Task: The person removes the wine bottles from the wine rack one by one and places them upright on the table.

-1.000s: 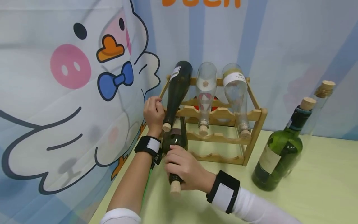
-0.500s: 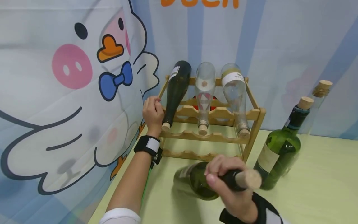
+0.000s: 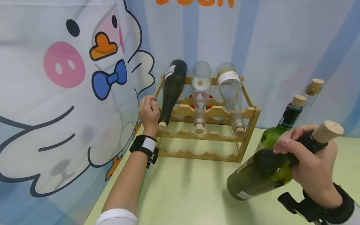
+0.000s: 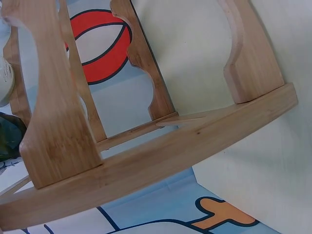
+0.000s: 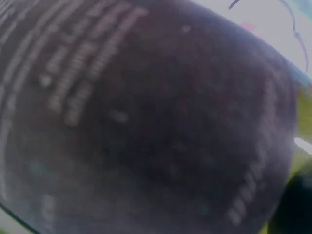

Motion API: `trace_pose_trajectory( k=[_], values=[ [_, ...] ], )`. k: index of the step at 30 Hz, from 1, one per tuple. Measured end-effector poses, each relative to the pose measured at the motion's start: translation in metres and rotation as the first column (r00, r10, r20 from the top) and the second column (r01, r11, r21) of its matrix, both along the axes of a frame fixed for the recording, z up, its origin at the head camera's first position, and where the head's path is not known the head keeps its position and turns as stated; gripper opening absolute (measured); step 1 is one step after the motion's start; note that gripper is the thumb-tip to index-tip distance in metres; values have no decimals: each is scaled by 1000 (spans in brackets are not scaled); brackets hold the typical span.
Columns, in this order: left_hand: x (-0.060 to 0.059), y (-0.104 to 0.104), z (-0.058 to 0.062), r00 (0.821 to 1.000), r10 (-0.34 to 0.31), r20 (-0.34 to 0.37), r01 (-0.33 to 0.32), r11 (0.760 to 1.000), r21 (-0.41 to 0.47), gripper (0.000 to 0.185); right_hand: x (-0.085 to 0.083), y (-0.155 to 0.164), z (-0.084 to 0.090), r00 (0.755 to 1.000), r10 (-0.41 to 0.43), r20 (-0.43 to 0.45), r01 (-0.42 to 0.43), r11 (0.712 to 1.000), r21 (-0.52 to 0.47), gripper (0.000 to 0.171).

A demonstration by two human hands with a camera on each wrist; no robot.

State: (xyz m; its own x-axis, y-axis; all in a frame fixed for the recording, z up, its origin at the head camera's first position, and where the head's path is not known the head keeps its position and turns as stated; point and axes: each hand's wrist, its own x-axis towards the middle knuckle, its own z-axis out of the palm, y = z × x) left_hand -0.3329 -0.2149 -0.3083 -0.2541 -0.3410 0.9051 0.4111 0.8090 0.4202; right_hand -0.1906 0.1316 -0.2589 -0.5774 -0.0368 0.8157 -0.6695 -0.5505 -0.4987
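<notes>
My right hand point(image 3: 315, 162) grips the neck of a corked green wine bottle point(image 3: 258, 175), tilted with its base toward the lower left. In the right wrist view, its dark label point(image 5: 146, 122) fills most of the picture, blurred. My left hand point(image 3: 149, 114) holds the left side of a wooden wine rack point(image 3: 202, 155), fingers curled over the frame. Close up in the left wrist view are the rack's bars point(image 4: 146, 161); the hand itself is out of that picture. On the rack's top tier lie a dark bottle point(image 3: 174, 81), a clear bottle point(image 3: 201, 81) and a clear labelled bottle point(image 3: 229, 84), corks forward.
Behind the held bottle stand another green wine bottle point(image 3: 270, 136), partly hidden, and a tall clear corked bottle point(image 3: 307, 100). A cartoon duck cloth point(image 3: 64, 125) hangs along the left and back of the pale green table point(image 3: 182, 193).
My right hand has drawn the green bottle out of the rack's left side and carried it right, toward the standing bottles. The left hand has stayed on the rack.
</notes>
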Motion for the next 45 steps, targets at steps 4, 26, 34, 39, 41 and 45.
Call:
trace_pose_trajectory(
  k=[4,26,34,39,41,45],
  values=[
    [1,0,0,1000,-5,14,5,1000,-5,23,-12,4,-2,993,-84,86,83,996,9,20],
    [2,0,0,1000,-14,23,14,1000,2,23,-58,-15,-20,810,-555,188,407,764,501,12],
    [2,-1,1,999,-18,45,18,1000,5,23,-56,-16,-25,741,-652,162,485,686,543,9],
    [2,-1,1,998,-23,61,22,1000,14,24,-53,-16,-32,720,-682,132,545,672,501,22],
    [1,-1,0,998,-22,62,21,1000,15,24,-52,-15,-36,739,-661,125,552,702,450,31],
    [1,-1,1,998,-24,53,23,1000,15,24,-50,-12,-46,791,-602,114,557,784,274,43]
  ],
)
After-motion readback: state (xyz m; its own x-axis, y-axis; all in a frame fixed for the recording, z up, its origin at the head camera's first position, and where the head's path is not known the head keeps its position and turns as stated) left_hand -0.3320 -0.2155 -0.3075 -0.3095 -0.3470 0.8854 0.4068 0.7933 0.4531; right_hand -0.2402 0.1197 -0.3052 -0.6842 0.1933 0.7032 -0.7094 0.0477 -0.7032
